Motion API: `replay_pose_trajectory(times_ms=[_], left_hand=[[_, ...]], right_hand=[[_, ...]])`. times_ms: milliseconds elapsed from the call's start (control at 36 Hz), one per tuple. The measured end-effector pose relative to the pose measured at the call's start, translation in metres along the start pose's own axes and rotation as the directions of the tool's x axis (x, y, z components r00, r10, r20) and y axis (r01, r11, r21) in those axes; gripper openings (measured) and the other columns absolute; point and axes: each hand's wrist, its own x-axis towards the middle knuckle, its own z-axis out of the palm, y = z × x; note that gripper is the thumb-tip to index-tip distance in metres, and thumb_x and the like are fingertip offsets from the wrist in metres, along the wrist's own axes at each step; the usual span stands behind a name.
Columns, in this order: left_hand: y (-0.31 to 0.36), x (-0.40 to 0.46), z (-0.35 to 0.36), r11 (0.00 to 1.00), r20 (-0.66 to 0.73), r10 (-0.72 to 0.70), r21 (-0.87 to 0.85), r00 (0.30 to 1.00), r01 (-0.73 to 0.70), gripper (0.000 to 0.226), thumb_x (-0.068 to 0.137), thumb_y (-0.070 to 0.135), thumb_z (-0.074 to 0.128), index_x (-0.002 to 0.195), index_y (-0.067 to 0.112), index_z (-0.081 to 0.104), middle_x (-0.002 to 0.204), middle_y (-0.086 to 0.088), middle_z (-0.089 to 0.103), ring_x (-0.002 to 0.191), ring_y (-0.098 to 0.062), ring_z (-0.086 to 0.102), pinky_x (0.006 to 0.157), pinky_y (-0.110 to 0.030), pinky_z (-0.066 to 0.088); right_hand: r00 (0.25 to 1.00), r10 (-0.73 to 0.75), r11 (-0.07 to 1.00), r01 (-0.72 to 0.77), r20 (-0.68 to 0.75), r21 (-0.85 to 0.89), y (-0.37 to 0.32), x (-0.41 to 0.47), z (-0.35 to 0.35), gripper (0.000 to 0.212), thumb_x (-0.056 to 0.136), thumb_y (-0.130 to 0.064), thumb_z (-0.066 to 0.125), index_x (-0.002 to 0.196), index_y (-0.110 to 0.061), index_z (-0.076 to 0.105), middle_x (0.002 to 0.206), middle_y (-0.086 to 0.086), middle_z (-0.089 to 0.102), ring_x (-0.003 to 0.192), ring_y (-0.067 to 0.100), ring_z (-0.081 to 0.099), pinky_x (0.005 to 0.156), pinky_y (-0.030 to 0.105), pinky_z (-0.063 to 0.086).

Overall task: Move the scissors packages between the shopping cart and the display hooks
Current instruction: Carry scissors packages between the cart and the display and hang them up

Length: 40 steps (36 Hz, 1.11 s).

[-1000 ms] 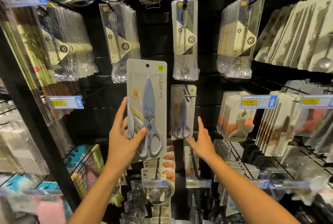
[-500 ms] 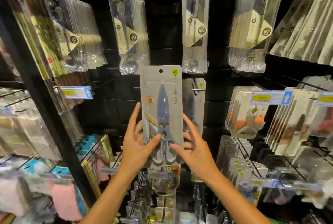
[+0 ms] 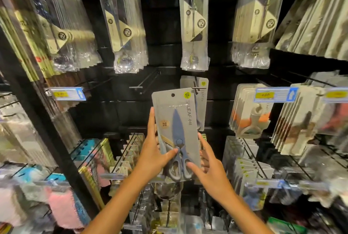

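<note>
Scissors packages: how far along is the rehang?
Done: one scissors package already hangs on the display hook. In hand: a second scissors package is held by the left hand and right hand, its punched hole just left of and slightly below the hook tip. Left: thread the hole onto the hook. The cart is out of view.

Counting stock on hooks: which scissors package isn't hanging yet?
The front scissors package, held by the left hand and right hand; the hanging scissors package behind sits on its hook.
</note>
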Motion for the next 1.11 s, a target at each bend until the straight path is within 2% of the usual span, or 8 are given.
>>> replay_pose_trajectory(times_ms=[83,167,278,417,528,611,917,1111], left_hand=[[0.0,0.005,0.011,1.0,0.042,-0.008,-0.015,0.999,0.009,0.128,0.081,0.015,0.085,0.155,0.053,-0.013,0.157,0.021,0.033,0.139,-0.011,0.05,0.103,-0.045,0.054],[0.001,0.008,0.021,1.0,0.083,-0.015,-0.012,0.996,0.016,0.129,0.081,0.017,0.085,0.153,0.056,-0.013,0.15,0.03,0.035,0.138,-0.006,0.049,0.104,-0.038,0.053],[-0.001,0.012,0.032,0.999,0.116,-0.038,0.005,0.993,0.037,0.131,0.08,0.016,0.086,0.149,0.062,-0.015,0.155,0.013,0.04,0.134,-0.006,0.053,0.101,-0.043,0.055],[0.002,0.018,0.04,0.999,0.159,-0.047,0.018,0.986,0.045,0.132,0.08,0.02,0.086,0.147,0.064,-0.018,0.159,0.014,0.035,0.136,-0.009,0.053,0.102,-0.046,0.054],[0.006,0.021,0.042,0.999,0.176,-0.042,0.009,0.983,0.041,0.132,0.079,0.017,0.086,0.149,0.062,-0.017,0.146,0.034,0.037,0.133,-0.006,0.055,0.1,-0.033,0.055],[0.007,0.023,0.04,0.999,0.194,-0.046,-0.013,0.98,0.049,0.131,0.079,0.015,0.086,0.152,0.058,-0.015,0.131,0.054,0.036,0.13,-0.003,0.056,0.093,-0.025,0.057],[0.005,0.023,0.034,0.994,0.191,-0.019,-0.104,0.981,0.04,0.128,0.077,0.018,0.087,0.152,0.06,-0.007,0.146,0.028,0.043,0.125,-0.009,0.062,0.096,-0.044,0.059],[0.005,0.028,0.034,0.994,0.194,-0.014,-0.106,0.981,0.035,0.128,0.076,0.02,0.088,0.152,0.061,-0.006,0.152,0.02,0.042,0.127,-0.011,0.061,0.095,-0.045,0.059]], right_hand=[[1.0,0.001,1.0,-0.002,-0.023,-0.029,0.004,-0.004,-0.009,0.089,0.095,-0.024,0.07,0.151,-0.061,0.011,0.126,-0.044,0.056,0.115,-0.007,0.063,0.09,0.017,0.054],[0.998,0.015,0.999,-0.018,-0.058,-0.041,0.009,-0.008,-0.016,0.089,0.095,-0.026,0.07,0.15,-0.062,0.01,0.128,-0.037,0.058,0.117,-0.009,0.06,0.093,0.016,0.054],[0.994,0.034,0.997,-0.041,-0.105,-0.067,0.018,-0.013,-0.022,0.089,0.093,-0.031,0.071,0.147,-0.068,0.01,0.138,-0.014,0.061,0.12,0.002,0.063,0.1,0.033,0.055],[0.993,0.021,0.996,-0.031,-0.119,-0.083,0.023,-0.014,-0.029,0.09,0.093,-0.033,0.071,0.147,-0.067,0.008,0.133,-0.014,0.064,0.107,0.007,0.07,0.09,0.038,0.06],[0.992,0.045,0.993,-0.058,-0.121,-0.103,0.026,-0.013,-0.033,0.091,0.092,-0.036,0.071,0.148,-0.067,0.006,0.107,-0.021,0.07,0.088,0.032,0.071,0.078,0.057,0.058],[0.991,0.044,0.993,-0.057,-0.123,-0.104,0.024,-0.014,-0.035,0.092,0.092,-0.036,0.072,0.148,-0.067,0.006,0.106,-0.02,0.071,0.086,0.036,0.07,0.076,0.059,0.057],[0.991,-0.01,0.994,-0.004,-0.13,-0.112,0.014,-0.016,-0.036,0.093,0.092,-0.031,0.072,0.149,-0.066,0.006,0.128,-0.016,0.065,0.095,0.004,0.072,0.079,0.035,0.062],[0.991,-0.014,0.992,-0.003,-0.134,-0.123,0.012,-0.013,-0.036,0.093,0.093,-0.027,0.072,0.151,-0.06,0.008,0.126,-0.018,0.066,0.097,0.002,0.072,0.078,0.029,0.061]])
